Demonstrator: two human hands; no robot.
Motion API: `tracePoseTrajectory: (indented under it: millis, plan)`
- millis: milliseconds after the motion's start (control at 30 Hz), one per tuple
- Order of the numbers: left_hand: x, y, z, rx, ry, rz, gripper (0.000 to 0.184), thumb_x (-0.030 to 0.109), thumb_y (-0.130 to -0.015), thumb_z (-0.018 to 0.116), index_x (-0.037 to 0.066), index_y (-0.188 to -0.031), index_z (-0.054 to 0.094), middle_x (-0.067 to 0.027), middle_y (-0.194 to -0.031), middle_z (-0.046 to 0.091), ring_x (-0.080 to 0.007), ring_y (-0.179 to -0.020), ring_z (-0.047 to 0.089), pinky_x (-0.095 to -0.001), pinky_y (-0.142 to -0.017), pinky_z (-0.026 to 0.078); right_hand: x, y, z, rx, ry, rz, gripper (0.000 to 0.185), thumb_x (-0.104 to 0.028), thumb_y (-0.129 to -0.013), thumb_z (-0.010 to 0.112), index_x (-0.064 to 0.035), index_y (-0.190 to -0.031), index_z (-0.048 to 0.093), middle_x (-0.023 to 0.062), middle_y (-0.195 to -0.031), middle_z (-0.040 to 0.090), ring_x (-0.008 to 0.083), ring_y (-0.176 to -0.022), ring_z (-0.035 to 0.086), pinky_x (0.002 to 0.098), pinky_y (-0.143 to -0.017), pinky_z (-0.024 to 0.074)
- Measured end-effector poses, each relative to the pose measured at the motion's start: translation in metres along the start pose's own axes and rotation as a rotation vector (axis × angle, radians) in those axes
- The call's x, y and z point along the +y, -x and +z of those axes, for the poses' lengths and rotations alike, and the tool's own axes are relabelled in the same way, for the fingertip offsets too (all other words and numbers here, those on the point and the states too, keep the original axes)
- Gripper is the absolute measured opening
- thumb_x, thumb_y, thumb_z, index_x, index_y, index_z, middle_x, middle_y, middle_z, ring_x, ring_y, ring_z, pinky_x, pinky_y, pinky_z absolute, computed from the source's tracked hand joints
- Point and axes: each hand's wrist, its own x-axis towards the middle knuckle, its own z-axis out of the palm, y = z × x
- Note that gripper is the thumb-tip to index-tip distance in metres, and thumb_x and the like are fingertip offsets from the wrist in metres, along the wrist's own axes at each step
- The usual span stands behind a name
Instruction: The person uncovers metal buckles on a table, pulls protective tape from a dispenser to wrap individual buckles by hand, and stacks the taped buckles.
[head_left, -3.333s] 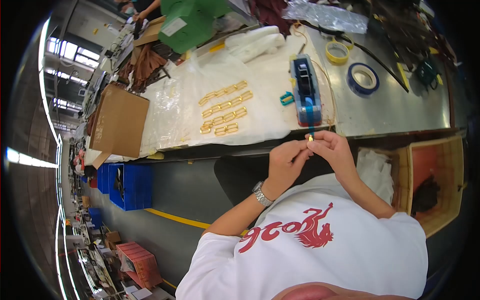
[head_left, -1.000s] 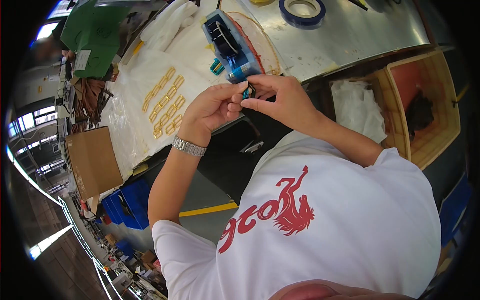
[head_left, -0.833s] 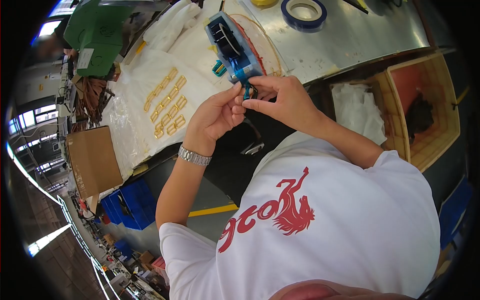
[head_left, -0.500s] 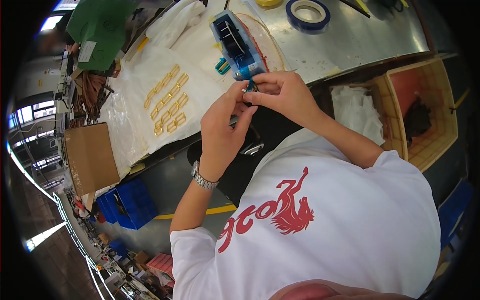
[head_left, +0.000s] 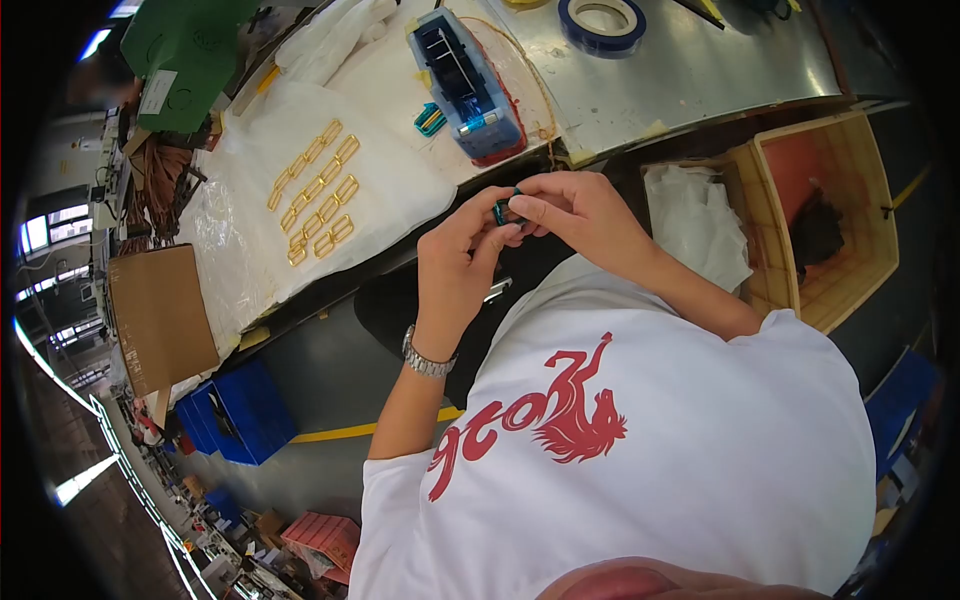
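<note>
Between my fingertips is a small teal-taped buckle (head_left: 502, 212), a rectangular frame partly covered by the fingers. My left hand (head_left: 462, 240), with a metal watch (head_left: 428, 362) on the wrist, pinches it from the left. My right hand (head_left: 575, 218) has its thumb and fingers closed on its other side. Both hands are just off the table's front edge, over my lap. Beyond them stands a blue tape dispenser (head_left: 468, 90). Beside the dispenser lies another teal piece (head_left: 430, 120). Several gold rectangular buckles (head_left: 312, 192) lie in slanting rows on white sheeting, left of my hands.
A blue tape roll (head_left: 602, 24) lies on the metal tabletop (head_left: 700, 90). A wooden crate (head_left: 830, 220) and white plastic bag (head_left: 695, 225) are at the right. On the left are a cardboard box (head_left: 162, 315), a green machine cover (head_left: 190, 60) and a blue bin (head_left: 238, 412).
Both hands have drawn back from the dispenser toward my body, bringing the teal-taped buckle with them. The blue tape that reached from the dispenser to the fingers no longer spans that gap.
</note>
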Motion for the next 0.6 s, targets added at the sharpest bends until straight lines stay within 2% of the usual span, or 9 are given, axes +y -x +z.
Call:
tracePoseTrajectory:
  millis: [33, 100, 167, 233, 300, 433, 467, 567, 600]
  plan:
    - [0.001, 0.004, -0.002, 0.003, 0.129, -0.045, 0.037, -0.009, -0.103, 0.066, -0.005, -0.140, 0.067, -0.0122, -0.111, 0.081, -0.0171, -0.094, 0.079, -0.0295, -0.086, 0.063, 0.000, -0.001, -0.001, 0.004, 0.004, 0.000, 0.025, -0.016, -0.110, 0.069, 0.0075, -0.114, 0.076, 0.0078, -0.093, 0.080, 0.0106, -0.083, 0.075, 0.0277, -0.076, 0.0619]
    - [-0.002, 0.011, 0.000, 0.051, 0.355, 0.009, 0.037, -0.007, -0.102, 0.070, -0.005, -0.139, 0.068, -0.0106, -0.102, 0.081, -0.0146, -0.090, 0.079, -0.0276, -0.080, 0.063, -0.002, -0.001, 0.003, 0.029, 0.061, -0.065, 0.022, -0.013, -0.110, 0.067, 0.0072, -0.115, 0.075, 0.0075, -0.093, 0.079, 0.0101, -0.083, 0.074, 0.0281, -0.076, 0.0621]
    - [-0.006, 0.016, -0.001, 0.057, 0.367, 0.003, 0.036, -0.008, -0.103, 0.067, -0.007, -0.139, 0.067, -0.0109, -0.105, 0.081, -0.0149, -0.090, 0.078, -0.0283, -0.083, 0.064, 0.004, 0.000, 0.006, -0.033, 0.103, -0.136, 0.021, -0.010, -0.109, 0.066, 0.0068, -0.119, 0.075, 0.0087, -0.094, 0.079, 0.0104, -0.084, 0.075, 0.0284, -0.075, 0.0624]
    - [-0.020, 0.023, -0.002, 0.081, 0.312, -0.001, 0.037, -0.006, -0.102, 0.070, -0.004, -0.139, 0.067, -0.0101, -0.106, 0.081, -0.0140, -0.089, 0.078, -0.0280, -0.081, 0.064, 0.007, -0.011, 0.009, -0.085, 0.204, -0.118, 0.020, -0.007, -0.108, 0.066, 0.0073, -0.118, 0.075, 0.0103, -0.095, 0.080, 0.0117, -0.084, 0.076, 0.0282, -0.073, 0.0628]
    - [-0.015, 0.033, -0.002, 0.104, 0.280, -0.010, 0.038, -0.003, -0.103, 0.071, -0.001, -0.140, 0.066, -0.0087, -0.100, 0.079, -0.0124, -0.086, 0.078, -0.0262, -0.080, 0.062, 0.000, -0.012, 0.013, -0.114, 0.274, -0.047, 0.018, -0.005, -0.107, 0.065, 0.0077, -0.115, 0.075, 0.0119, -0.095, 0.080, 0.0138, -0.082, 0.078, 0.0284, -0.073, 0.0629]
    - [-0.017, 0.045, -0.007, 0.111, 0.332, -0.005, 0.041, -0.004, -0.104, 0.069, -0.001, -0.143, 0.058, -0.0104, -0.107, 0.081, -0.0132, -0.092, 0.078, -0.0269, -0.084, 0.064, -0.005, -0.012, 0.017, -0.220, 0.378, -0.104, 0.015, -0.003, -0.105, 0.066, 0.0076, -0.113, 0.074, 0.0128, -0.095, 0.080, 0.0167, -0.079, 0.079, 0.0283, -0.071, 0.0620]
    - [-0.026, 0.046, -0.007, 0.107, 0.362, 0.011, 0.038, -0.004, -0.104, 0.069, -0.002, -0.141, 0.058, -0.0112, -0.108, 0.081, -0.0135, -0.092, 0.078, -0.0273, -0.084, 0.064, -0.005, -0.014, 0.017, -0.273, 0.435, -0.115, 0.017, -0.004, -0.107, 0.066, 0.0080, -0.115, 0.075, 0.0117, -0.094, 0.080, 0.0126, -0.080, 0.076, 0.0276, -0.072, 0.0623]
    - [-0.035, 0.049, -0.013, 0.103, 0.419, 0.010, 0.030, -0.003, -0.105, 0.068, -0.003, -0.134, 0.058, -0.0128, -0.108, 0.081, -0.0143, -0.093, 0.078, -0.0279, -0.084, 0.065, -0.006, -0.013, 0.025, -0.326, 0.448, -0.115, 0.018, -0.005, -0.108, 0.066, 0.0083, -0.116, 0.075, 0.0111, -0.097, 0.080, 0.0120, -0.083, 0.075, 0.0279, -0.074, 0.0627]
    - [-0.034, 0.050, -0.017, 0.080, 0.412, 0.008, 0.029, -0.002, -0.105, 0.068, -0.003, -0.133, 0.058, -0.0129, -0.108, 0.081, -0.0142, -0.093, 0.078, -0.0281, -0.084, 0.065, -0.004, -0.011, 0.028, -0.304, 0.275, -0.008, 0.018, -0.004, -0.108, 0.066, 0.0085, -0.115, 0.076, 0.0097, -0.099, 0.080, 0.0113, -0.085, 0.075, 0.0276, -0.075, 0.0626]
